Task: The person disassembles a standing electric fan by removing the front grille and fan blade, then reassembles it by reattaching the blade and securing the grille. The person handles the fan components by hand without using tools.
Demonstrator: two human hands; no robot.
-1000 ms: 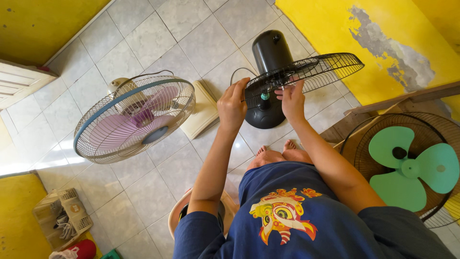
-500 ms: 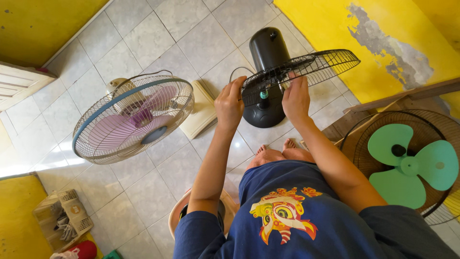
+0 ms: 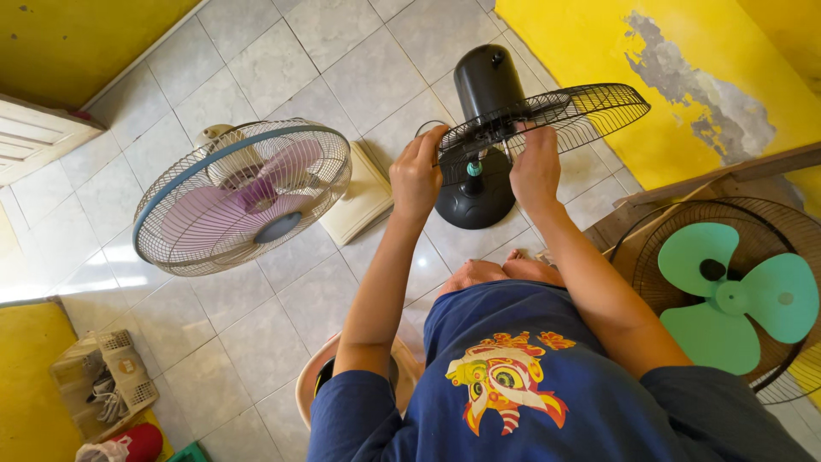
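Both hands are raised in front of the person and hold a black wire fan guard [image 3: 547, 120]. The left hand [image 3: 416, 175] is closed around the rim of the guard on its left side, with the fingers curled over the wires. The right hand [image 3: 534, 167] grips the guard nearer to its centre, the fingers hooked over the wires from above. The guard is tilted and sits on the black fan motor housing [image 3: 486, 79] — below it, between the two hands, a thin shaft with a teal tip [image 3: 473, 168] stands upright above the round black fan base [image 3: 475, 201], which rests on the tiled floor [image 3: 256, 342].

To the left, well apart from the hands, a complete fan with pink blades [image 3: 244, 197] stands on the floor, and a cream-coloured base [image 3: 363, 205] lies just beside it. At the right edge there is another guard with green blades [image 3: 735, 295] inside it. A yellow wall [image 3: 599, 43] with a patch of bare plaster is behind the black fan.
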